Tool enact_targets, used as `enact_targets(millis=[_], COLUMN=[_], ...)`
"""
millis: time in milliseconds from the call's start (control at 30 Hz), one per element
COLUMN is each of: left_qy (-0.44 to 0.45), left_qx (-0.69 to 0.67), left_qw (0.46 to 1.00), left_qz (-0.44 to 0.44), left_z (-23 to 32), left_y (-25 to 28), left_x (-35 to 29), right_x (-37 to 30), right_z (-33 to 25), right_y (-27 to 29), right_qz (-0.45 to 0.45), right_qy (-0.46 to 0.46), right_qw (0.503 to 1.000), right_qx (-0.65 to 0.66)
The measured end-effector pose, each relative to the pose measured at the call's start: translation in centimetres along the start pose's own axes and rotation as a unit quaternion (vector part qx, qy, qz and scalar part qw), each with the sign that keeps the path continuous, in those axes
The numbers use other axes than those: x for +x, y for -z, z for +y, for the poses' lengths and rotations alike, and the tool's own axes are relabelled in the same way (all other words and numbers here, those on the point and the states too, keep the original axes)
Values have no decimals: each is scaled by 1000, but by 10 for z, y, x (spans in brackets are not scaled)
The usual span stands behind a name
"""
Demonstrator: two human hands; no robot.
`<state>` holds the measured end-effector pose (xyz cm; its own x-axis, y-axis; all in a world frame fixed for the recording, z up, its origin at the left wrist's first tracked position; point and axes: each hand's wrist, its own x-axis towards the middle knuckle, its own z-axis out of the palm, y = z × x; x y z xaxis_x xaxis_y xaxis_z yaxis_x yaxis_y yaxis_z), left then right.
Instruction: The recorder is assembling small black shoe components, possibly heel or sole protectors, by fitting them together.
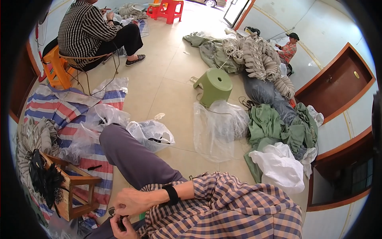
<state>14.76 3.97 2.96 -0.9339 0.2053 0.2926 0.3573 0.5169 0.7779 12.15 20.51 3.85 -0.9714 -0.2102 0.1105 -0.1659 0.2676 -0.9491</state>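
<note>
Low in the view, my two hands work close together over my lap. My left hand (122,228) is closed, with a small dark thing (122,221) between thumb and fingers; its kind is too small to tell. Just above it, my right hand (134,201), with a black band on the wrist, has its fingers curled together; what they pinch, if anything, is hidden. To their left stands a wooden stool (84,181) with a bundle of black strips (44,179) on it.
A striped tarp (105,169) covers the floor at left, with clear plastic bags (149,133) beside my knee. A green stool (217,85) stands ahead. Bundled grey webbing (254,59) and green cloth (266,123) lie at right. One person (93,28) sits far left, another (288,49) far right.
</note>
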Motion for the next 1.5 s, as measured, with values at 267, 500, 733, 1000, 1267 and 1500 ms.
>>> enact_targets(millis=[267,500,733,1000,1267,1500], left_qy=[309,-58,-114,309,319,431], left_qx=[-388,-190,-216,-366,-329,-554], left_qw=[854,950,941,867,885,710], left_qz=[-158,-241,-235,-140,-85,-53], left_z=[-28,-44,-52,9,32,-10], left_y=[31,34,29,20,17,5], left_x=[-3,-15,-15,6,8,13], right_x=[6,10,7,5,7,17], right_z=[-10,3,-7,-3,-2,-8], right_y=[11,-4,1,0,-10,25], right_qz=[-74,-95,-54,-1,-3,-48], right_qy=[3,89,96,91,71,-186], right_qw=[994,973,981,984,986,931], right_qx=[86,189,160,154,149,310])
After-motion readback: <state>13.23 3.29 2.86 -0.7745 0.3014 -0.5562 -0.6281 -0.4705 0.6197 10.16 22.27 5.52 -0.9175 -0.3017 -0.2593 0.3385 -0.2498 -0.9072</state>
